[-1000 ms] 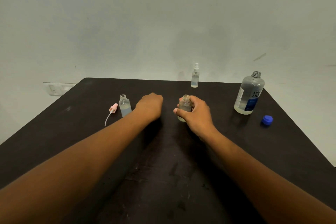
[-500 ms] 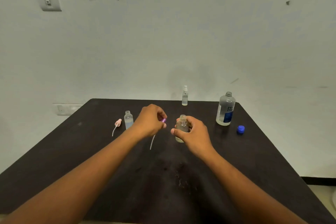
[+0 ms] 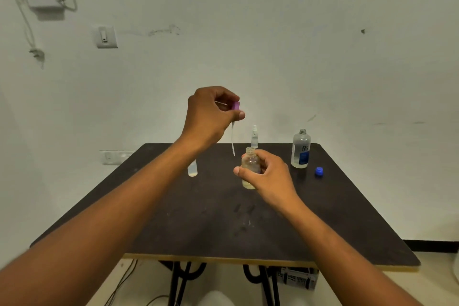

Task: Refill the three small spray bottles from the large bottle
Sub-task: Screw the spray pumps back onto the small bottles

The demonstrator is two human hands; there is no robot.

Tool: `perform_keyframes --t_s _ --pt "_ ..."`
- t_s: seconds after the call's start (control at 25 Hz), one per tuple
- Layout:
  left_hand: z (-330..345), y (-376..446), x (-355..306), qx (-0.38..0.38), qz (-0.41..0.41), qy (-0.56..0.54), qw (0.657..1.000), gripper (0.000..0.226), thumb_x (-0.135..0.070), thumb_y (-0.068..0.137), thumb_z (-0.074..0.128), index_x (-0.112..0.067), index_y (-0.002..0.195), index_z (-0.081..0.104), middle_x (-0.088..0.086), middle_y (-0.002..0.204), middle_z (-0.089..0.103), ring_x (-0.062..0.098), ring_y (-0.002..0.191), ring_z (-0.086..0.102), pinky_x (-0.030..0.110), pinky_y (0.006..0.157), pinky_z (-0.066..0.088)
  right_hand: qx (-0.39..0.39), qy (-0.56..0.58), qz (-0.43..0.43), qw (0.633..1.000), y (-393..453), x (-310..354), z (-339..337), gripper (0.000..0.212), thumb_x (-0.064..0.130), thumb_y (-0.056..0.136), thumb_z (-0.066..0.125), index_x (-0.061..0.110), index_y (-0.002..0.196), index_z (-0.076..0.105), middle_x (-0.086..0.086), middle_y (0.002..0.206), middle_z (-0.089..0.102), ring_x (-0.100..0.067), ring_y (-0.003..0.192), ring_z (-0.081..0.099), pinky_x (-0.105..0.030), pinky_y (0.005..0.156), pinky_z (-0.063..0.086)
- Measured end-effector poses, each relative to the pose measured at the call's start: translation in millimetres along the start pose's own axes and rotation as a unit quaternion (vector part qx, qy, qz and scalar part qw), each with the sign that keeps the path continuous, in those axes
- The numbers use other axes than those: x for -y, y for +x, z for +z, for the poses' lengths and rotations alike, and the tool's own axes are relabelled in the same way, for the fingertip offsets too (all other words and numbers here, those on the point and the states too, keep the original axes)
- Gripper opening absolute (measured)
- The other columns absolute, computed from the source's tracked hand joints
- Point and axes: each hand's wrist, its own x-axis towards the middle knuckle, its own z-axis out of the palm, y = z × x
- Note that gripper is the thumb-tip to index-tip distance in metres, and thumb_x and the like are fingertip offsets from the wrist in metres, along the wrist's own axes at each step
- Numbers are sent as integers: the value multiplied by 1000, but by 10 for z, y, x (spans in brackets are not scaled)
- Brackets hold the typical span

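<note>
Pinched between thumb and fingertips, the purple spray head (image 3: 236,106) hangs from the left hand (image 3: 211,117), raised well above the worktop (image 3: 347,218), its thin dip tube (image 3: 233,141) trailing down and ending just at ten o'clock of the open neck below. The right hand (image 3: 269,176) wraps its fingers and thumb round the small bottle (image 3: 250,169), which stands upright on the worktop with only a little yellowish liquid at the bottom.

The large bottle (image 3: 301,149), uncapped and upright, stands at two o'clock from the held bottle, well apart from it; its blue cap (image 3: 319,172) lies just beside it at four o'clock. The right hand is the nearer one to it, but is busy; the left would have to put the spray head down first. A second small bottle (image 3: 192,169) shows partly behind the left forearm, and a third, with its sprayer on, stands at twelve o'clock near the far edge (image 3: 254,136).

The pour probably comes next, the neck being narrow.
</note>
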Motion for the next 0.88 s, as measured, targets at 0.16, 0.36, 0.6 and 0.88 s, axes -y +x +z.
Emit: perform_keyframes --t_s 0.16,0.36,0.6,0.88 --pt "-111 -51 -282 -33 49 -24 998 30 -19 76 90 -16 103 77 -7 93 75 3 82 72 9 73 56 8 -11 -2 1000 -184 112 35 47 41 81 83 27 123 65 10 114 68 -11 102 66 -19 83 56" --pt "-135 -96 -368 -47 64 -29 996 30 -18 77 89 -15 104 76 -5 94 74 3 82 72 8 74 56 14 -10 -22 1000 -274 260 32 39 41 82 82 35 114 61 12 109 67 -9 98 66 -12 75 50" --pt "-62 -244 -282 -26 39 -34 998 30 -17 76 90 -16 103 77 -7 92 74 1 82 71 6 71 53 9 -10 -33 999 -291 292 37 35 41 82 82 33 110 63 13 104 69 -9 95 67 -15 76 52" --pt "62 -501 -142 -3 3 -76 997 30 -11 74 90 -16 101 77 -6 90 77 5 82 74 17 74 60 -4 -2 -41 999 -200 312 27 41 43 80 83 25 114 68 11 100 73 -5 91 71 -17 77 57"
